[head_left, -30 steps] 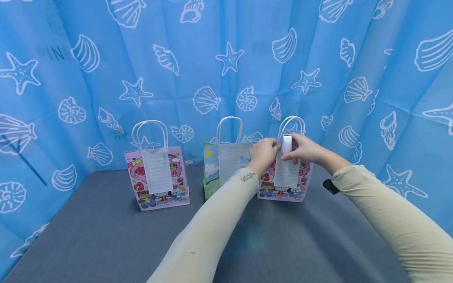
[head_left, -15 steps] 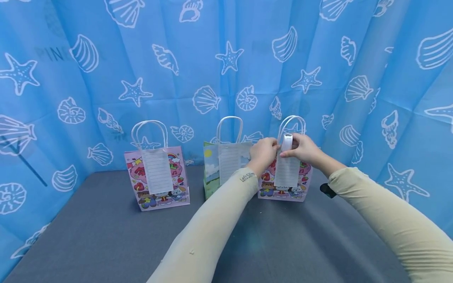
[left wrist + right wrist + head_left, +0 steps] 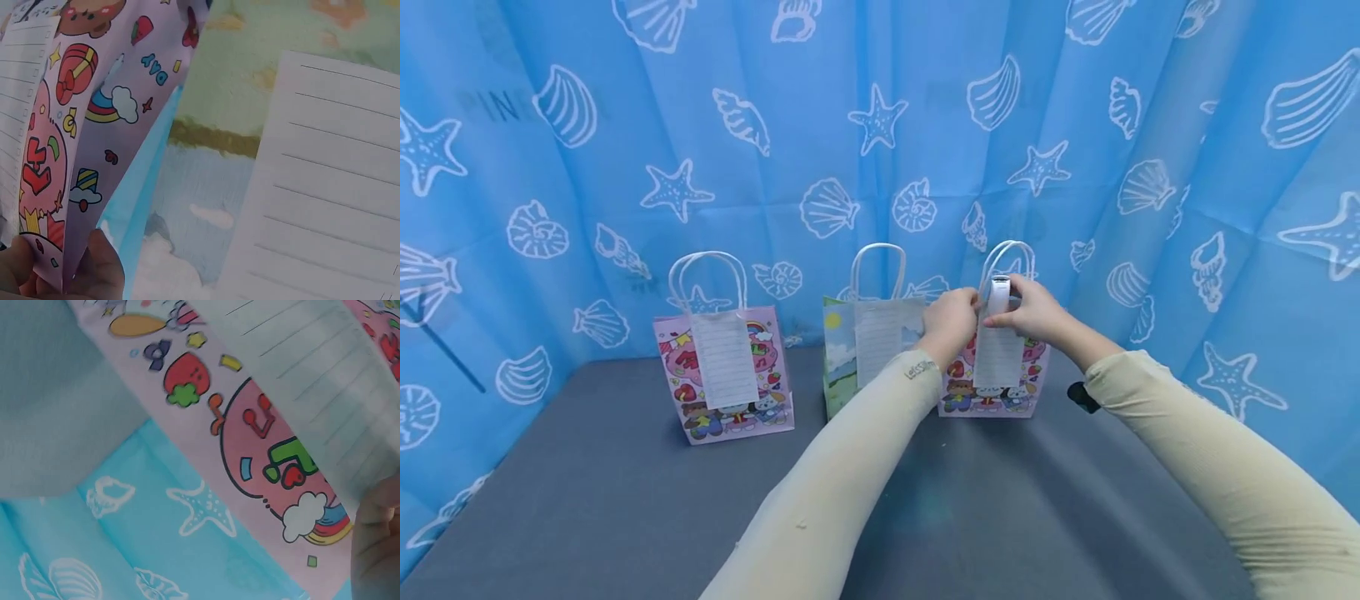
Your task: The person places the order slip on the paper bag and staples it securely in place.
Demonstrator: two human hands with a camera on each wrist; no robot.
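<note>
A pink gift bag with cartoon animals (image 3: 957, 402) stands upright on the right, a lined white paper (image 3: 997, 367) hanging down its front. My left hand (image 3: 951, 321) pinches this bag's top edge at its left side; in the left wrist view the thumb (image 3: 106, 265) and fingers lie at that edge. My right hand (image 3: 1037, 312) grips a small white stapler (image 3: 999, 293) at the top of the paper, just below the white twisted handles (image 3: 1009, 247). Whether its jaws are pressed together is hidden. The right wrist view catches only a finger (image 3: 378, 540) beside the lined paper (image 3: 319, 369).
Another pink bag (image 3: 778, 354) with a lined sheet stands on the left. Between the two is a green and sky-coloured landscape bag (image 3: 842, 354), also with a sheet, partly behind my left arm. All are on a grey cloth-covered table (image 3: 625, 500), before a blue shell-print curtain (image 3: 880, 50).
My right-hand fingers have shifted slightly on the stapler, which stays at the bag's top. My left hand keeps its place on the edge. The whole head view has drifted a little.
</note>
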